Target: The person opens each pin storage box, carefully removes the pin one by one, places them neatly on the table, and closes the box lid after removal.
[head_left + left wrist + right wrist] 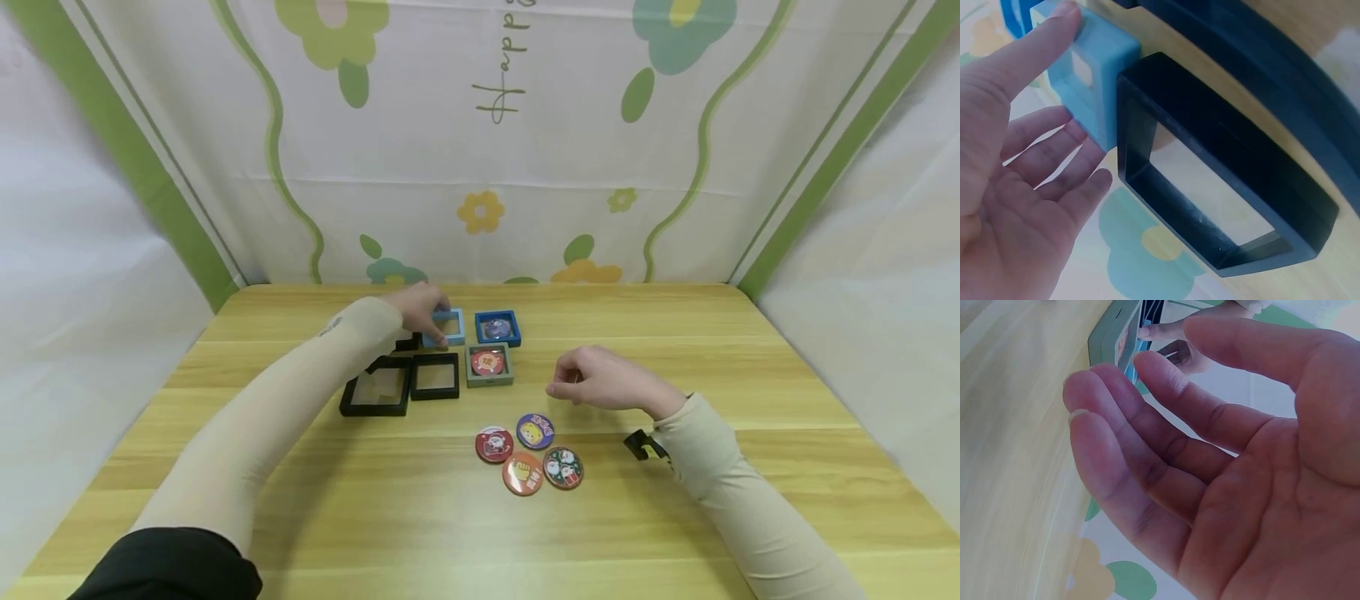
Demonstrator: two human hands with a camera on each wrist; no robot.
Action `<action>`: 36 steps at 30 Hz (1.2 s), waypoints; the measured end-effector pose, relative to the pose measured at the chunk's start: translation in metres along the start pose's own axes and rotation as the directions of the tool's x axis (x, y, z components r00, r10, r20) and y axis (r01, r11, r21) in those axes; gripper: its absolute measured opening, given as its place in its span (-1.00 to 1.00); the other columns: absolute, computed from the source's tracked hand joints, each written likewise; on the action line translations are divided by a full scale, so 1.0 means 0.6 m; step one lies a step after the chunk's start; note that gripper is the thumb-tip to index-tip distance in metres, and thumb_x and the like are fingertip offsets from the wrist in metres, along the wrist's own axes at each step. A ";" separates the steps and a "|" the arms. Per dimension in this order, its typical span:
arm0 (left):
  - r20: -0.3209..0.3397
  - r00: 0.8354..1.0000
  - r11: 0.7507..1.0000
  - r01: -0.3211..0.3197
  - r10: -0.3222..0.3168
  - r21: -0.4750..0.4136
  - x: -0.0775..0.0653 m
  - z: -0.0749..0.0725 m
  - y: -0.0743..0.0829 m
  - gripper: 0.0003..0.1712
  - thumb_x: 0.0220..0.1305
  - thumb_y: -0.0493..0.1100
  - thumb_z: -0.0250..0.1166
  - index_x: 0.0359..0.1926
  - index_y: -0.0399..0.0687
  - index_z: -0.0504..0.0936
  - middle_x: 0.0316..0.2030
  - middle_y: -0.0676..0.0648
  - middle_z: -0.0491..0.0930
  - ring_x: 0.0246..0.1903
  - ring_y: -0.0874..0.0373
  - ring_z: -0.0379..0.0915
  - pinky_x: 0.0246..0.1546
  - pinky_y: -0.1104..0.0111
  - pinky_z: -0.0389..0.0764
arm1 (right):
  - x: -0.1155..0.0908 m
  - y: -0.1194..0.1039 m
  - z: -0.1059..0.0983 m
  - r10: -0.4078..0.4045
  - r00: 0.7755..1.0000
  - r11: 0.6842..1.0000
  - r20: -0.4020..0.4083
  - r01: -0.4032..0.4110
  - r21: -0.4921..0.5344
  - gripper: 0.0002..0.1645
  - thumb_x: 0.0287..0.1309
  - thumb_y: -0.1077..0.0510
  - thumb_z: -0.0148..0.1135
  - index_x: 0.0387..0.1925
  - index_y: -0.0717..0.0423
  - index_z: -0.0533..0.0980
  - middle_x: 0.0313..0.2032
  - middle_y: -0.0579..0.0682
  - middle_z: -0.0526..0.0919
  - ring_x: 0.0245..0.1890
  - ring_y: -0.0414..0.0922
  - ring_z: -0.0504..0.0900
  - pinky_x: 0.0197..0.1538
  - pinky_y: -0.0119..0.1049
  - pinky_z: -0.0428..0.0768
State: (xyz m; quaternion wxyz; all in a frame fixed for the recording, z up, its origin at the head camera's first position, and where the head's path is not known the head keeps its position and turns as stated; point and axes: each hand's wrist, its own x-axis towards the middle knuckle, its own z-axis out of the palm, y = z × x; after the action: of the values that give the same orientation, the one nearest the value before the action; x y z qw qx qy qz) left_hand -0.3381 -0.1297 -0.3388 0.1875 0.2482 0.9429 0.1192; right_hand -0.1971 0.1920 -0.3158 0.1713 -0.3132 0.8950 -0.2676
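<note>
My left hand [422,307] pinches a small light blue display frame [461,335] at the back of the table, thumb on its near side and fingers across the far side. In the left wrist view that light blue frame [1110,53] touches a black frame [1241,147]. Over the table, my right hand [609,379] hovers with fingers loosely curled; its palm [1247,487] holds nothing. Nearest to it are a grey-green frame [491,381] with a red round badge [487,362] inside and several loose badges, among them a purple one [535,431] and an orange one [522,473].
A dark blue frame [498,342] with a purple badge inside stands right of the light blue one. Two black frames, a larger one [373,410] and a smaller one [436,393], lie nearer; another is partly hidden by the left wrist. A flowered cloth [405,142] hangs behind the table.
</note>
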 end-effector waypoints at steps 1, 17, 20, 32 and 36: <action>0.003 1.000 1.000 -0.001 0.001 0.001 -0.001 -0.001 0.001 -0.20 -0.03 0.09 0.59 0.17 -0.24 0.57 0.05 -0.14 0.58 0.03 -0.02 0.47 0.05 0.14 0.51 | 0.000 0.001 0.000 0.001 1.000 1.000 -0.001 -0.001 0.000 -0.76 0.34 0.09 0.23 -0.41 0.13 0.61 -0.51 0.01 0.62 -0.59 -0.18 0.47 -0.49 -0.27 0.48; -0.063 0.987 0.986 -0.140 0.146 0.089 -0.055 -0.007 0.090 -0.34 0.44 0.16 0.14 0.29 -0.28 0.45 0.20 -0.24 0.47 0.17 -0.08 0.41 0.17 0.09 0.42 | 0.001 0.004 -0.001 -0.006 1.000 1.000 -0.017 0.006 -0.008 -0.75 0.33 0.08 0.24 -0.43 0.13 0.61 -0.53 -0.03 0.60 -0.60 -0.19 0.44 -0.49 -0.28 0.45; -0.033 0.987 0.969 -0.146 0.155 0.201 -0.060 0.018 0.123 -0.27 0.39 0.26 0.15 0.30 -0.21 0.46 0.17 -0.19 0.50 0.11 -0.03 0.46 0.11 0.11 0.48 | 0.001 0.006 -0.001 -0.011 1.000 1.000 -0.015 0.011 -0.007 -0.75 0.34 0.08 0.23 -0.44 0.13 0.60 -0.53 -0.02 0.61 -0.60 -0.20 0.45 -0.49 -0.28 0.46; -0.042 0.994 0.913 -0.079 0.105 0.401 -0.064 0.072 0.158 0.03 0.12 0.42 0.31 0.39 -0.18 0.35 0.20 -0.17 0.45 0.15 -0.03 0.40 0.11 0.15 0.46 | 0.000 0.004 0.000 -0.004 1.000 1.000 -0.007 0.004 -0.008 -0.74 0.33 0.06 0.24 -0.43 0.11 0.60 -0.55 -0.08 0.58 -0.60 -0.20 0.44 -0.49 -0.27 0.47; -0.049 0.993 0.918 -0.083 0.111 0.387 -0.062 0.078 0.157 0.01 0.12 0.37 0.36 0.39 -0.18 0.35 0.19 -0.16 0.46 0.16 -0.01 0.39 0.15 0.17 0.43 | -0.001 0.002 0.001 -0.011 1.000 1.000 -0.005 0.011 -0.006 -0.74 0.33 0.06 0.24 -0.43 0.11 0.60 -0.57 -0.13 0.55 -0.61 -0.20 0.43 -0.51 -0.28 0.46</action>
State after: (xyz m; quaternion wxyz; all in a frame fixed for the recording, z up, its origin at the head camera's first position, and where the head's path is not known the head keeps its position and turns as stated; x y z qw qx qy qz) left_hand -0.2490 -0.0630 -0.3398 0.0958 0.3221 0.9405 -0.0500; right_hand -0.1971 0.1928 -0.3166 0.1665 -0.3178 0.8946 -0.2666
